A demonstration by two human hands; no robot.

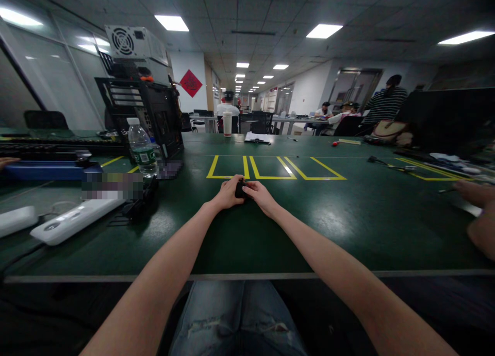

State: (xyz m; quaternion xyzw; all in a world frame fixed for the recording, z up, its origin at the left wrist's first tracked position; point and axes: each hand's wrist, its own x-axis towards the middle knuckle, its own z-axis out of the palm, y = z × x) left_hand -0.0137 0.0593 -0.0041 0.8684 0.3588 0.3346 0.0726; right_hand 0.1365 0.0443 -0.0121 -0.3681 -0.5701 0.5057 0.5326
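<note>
A small black object point(240, 189) is held between my two hands, just above or on the green table point(247, 237); its kind is too small and covered to make out. My left hand point(228, 193) wraps around its left side, with the thumb in front and fingers behind. From the right, my right hand point(260, 193) pinches its edge with thumb and forefinger. Right behind the hands lie frames of yellow tape point(273, 178) stuck on the tabletop.
On the left stand an open computer case point(154, 114), a water bottle point(142, 150) and a white power strip point(81, 219). A paper cup point(227, 124) and a clipboard point(257, 138) are farther back. Another person's hands point(479, 206) work at the right edge.
</note>
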